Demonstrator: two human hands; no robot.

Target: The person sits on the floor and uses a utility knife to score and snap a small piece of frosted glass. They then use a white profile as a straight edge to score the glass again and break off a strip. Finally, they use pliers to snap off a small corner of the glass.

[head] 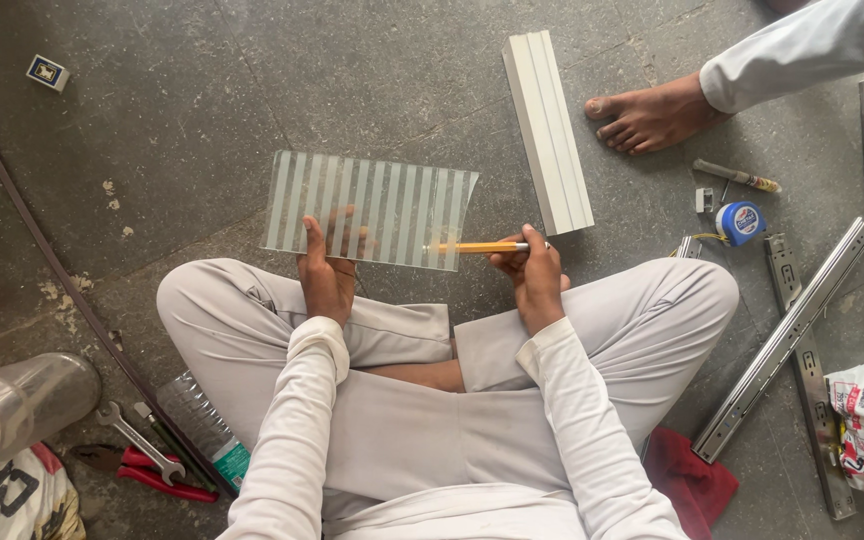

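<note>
I sit cross-legged on a grey stone floor. My left hand (326,275) grips the near edge of a clear ribbed glass panel (372,207), thumb on top and fingers showing through from underneath. My right hand (532,272) holds a yellow pencil-like tool (480,247) lying level, its tip resting on the panel's lower right part. The panel is held just above my knees, tilted toward the floor ahead.
A white ribbed profile piece (550,128) lies ahead. Another person's bare foot (652,115) stands at the upper right. A tape measure (740,222), metal drawer slides (787,338), a red cloth (690,480), a spanner (137,441), red pliers (157,480) and a plastic bottle (202,428) surround me.
</note>
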